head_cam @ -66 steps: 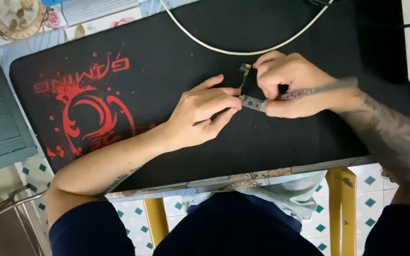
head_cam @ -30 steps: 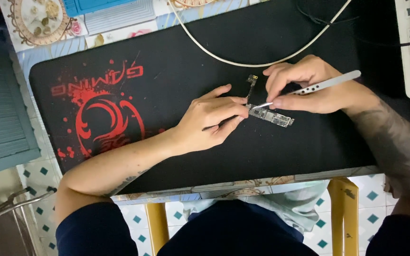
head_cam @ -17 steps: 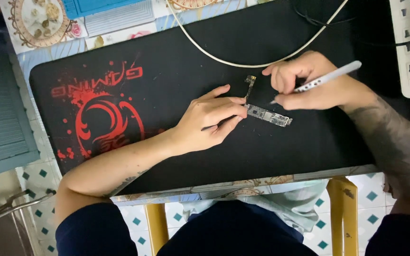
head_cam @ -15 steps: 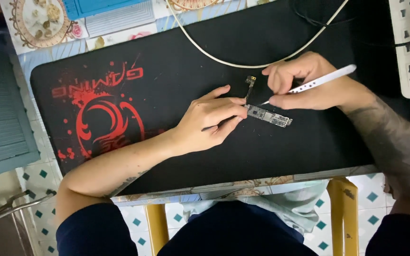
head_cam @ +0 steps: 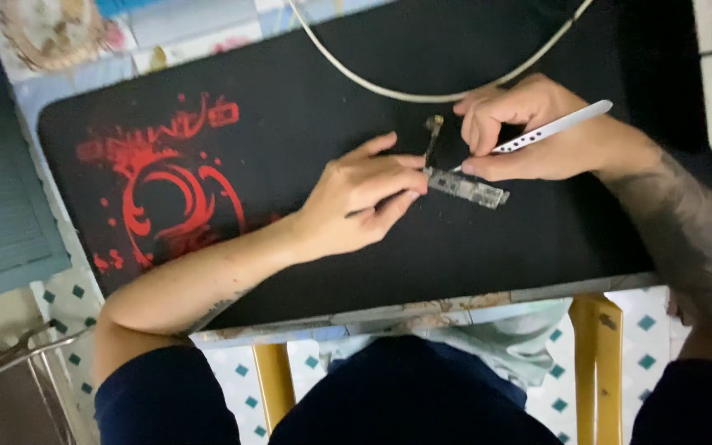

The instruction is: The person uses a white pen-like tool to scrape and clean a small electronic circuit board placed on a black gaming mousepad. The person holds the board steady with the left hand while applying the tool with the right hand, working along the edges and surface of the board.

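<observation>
Mid-job: your left hand (head_cam: 356,198) pins the narrow silver circuit board (head_cam: 467,188) centre-frame; right hand (head_cam: 529,132) pinches white-handled tweezers (head_cam: 550,132), tip at the board, work unfinished.

Circuit board (head_cam: 467,188): narrow, silvery, lying flat on the black mat, long axis running 10 to 4 o'clock.
Tool (head_cam: 550,130): slim white-silver pen-like stick, tilted, tip touching the board's 10 o'clock end.
Small connector part (head_cam: 433,125): at the board's 11 o'clock, just beside it.
</observation>
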